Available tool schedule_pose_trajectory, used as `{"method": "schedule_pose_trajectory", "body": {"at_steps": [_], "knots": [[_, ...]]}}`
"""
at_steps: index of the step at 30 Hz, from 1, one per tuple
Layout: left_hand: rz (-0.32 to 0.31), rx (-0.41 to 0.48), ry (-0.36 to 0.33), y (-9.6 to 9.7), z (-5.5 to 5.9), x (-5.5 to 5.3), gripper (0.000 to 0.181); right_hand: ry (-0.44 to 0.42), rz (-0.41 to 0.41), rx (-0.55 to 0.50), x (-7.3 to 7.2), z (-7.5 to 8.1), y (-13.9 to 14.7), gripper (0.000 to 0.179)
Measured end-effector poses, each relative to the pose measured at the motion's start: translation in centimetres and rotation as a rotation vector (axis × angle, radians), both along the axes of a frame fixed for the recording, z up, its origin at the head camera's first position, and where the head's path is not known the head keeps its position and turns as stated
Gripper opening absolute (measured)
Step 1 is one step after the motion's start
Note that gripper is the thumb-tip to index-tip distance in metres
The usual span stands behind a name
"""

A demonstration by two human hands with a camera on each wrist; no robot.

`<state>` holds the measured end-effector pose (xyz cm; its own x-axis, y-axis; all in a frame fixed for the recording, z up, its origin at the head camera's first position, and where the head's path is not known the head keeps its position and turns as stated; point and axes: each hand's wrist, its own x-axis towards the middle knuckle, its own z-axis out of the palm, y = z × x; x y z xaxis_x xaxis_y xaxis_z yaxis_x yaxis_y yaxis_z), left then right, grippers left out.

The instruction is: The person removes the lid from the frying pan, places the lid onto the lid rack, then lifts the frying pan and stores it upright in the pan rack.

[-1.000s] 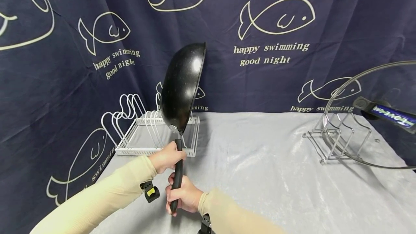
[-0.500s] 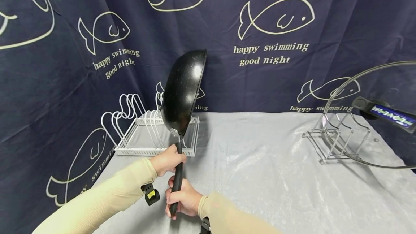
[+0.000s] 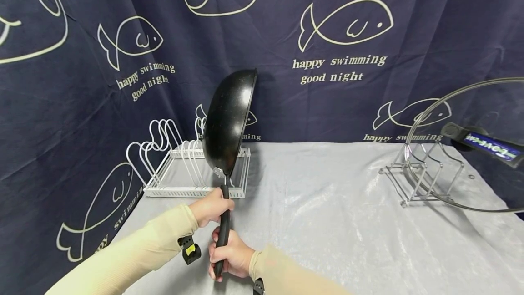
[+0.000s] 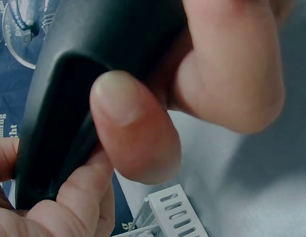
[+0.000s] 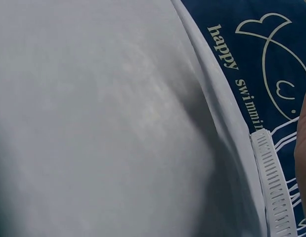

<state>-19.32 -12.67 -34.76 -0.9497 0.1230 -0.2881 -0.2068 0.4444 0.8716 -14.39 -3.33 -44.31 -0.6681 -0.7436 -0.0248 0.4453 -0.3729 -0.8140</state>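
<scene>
A black wok [image 3: 228,122] stands on edge in the head view, its bowl up and its open side facing right. My left hand [image 3: 211,207] grips the upper part of its black handle [image 3: 224,229], near the metal joint. Lower down, my right hand [image 3: 234,255] holds the end of the same handle. Behind the wok is a white wire rack [image 3: 176,192], partly hidden by the bowl. In the left wrist view, fingers wrap the dark handle [image 4: 118,29]. The right wrist view catches only an edge of the hand [image 5: 303,163] and the rack's slotted side [image 5: 275,190].
On the right, a large glass lid [image 3: 487,147] leans in a small chrome wire rack [image 3: 425,183]. A pale grey cloth [image 3: 319,222] covers the table. Dark blue curtains [image 3: 278,26] with fish drawings hang behind and to the left.
The wok has come down a little, and both hands have lowered with it. Their grips on the handle look the same. The rack and the lid stay put.
</scene>
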Motion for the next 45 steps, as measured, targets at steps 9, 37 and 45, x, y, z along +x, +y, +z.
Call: {"method": "schedule_pose_trajectory", "body": {"at_steps": [9, 37, 45], "knots": [[-0.014, 0.037, -0.03, -0.2, -0.7, 0.0, 0.014, -0.03, -0.003, 0.014, 0.2, -0.4, -0.1, 0.035], [-0.049, 0.148, -0.097, -0.9, -2.5, -0.2, 0.01, -0.054, 0.015, 0.056, 0.5, -1.1, 0.3, 0.034], [-0.076, 0.183, -0.096, -1.5, -2.3, -0.2, 0.011, -0.033, -0.004, 0.072, 0.6, -0.7, -0.2, 0.036]]}}
